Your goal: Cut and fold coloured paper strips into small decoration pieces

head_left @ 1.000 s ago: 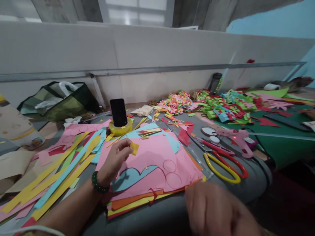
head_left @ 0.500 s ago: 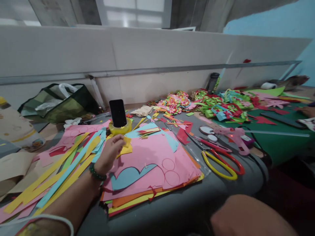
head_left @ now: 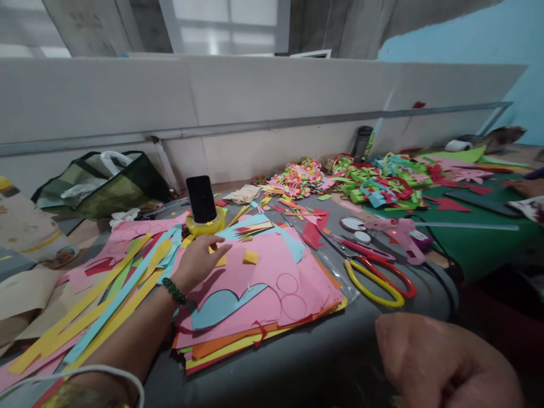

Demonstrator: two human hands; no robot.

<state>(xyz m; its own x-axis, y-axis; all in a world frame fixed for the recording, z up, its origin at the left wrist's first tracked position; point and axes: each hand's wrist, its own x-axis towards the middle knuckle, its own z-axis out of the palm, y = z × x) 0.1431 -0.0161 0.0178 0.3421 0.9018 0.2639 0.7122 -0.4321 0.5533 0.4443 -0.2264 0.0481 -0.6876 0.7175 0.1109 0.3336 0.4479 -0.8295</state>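
My left hand [head_left: 200,259], with a green bead bracelet, hovers over a pink paper sheet [head_left: 259,272] on a stack of coloured sheets. Its fingers are parted and hold nothing that I can see. Just right of the fingertips lies a small yellow paper square [head_left: 250,257]. Another yellow paper piece [head_left: 220,261] shows partly behind the fingers. A blue cloud-like paper shape [head_left: 227,303] and drawn circles are on the pink sheet. Low on the right, in front of the table edge, my right hand [head_left: 446,362] is curled closed; whatever it may hold is hidden.
Red-and-yellow-handled scissors [head_left: 374,280] and a pink glue gun [head_left: 402,235] lie to the right. A phone [head_left: 201,198] stands in a yellow tape roll [head_left: 208,225]. Paper strips [head_left: 123,294] cover the left. Cut-paper piles [head_left: 382,181] lie behind; another person's hand [head_left: 527,187] is far right.
My left hand has let go of a small yellow paper square, which now lies on the pink sheet, and its fingers have parted. My right hand has risen further into view.
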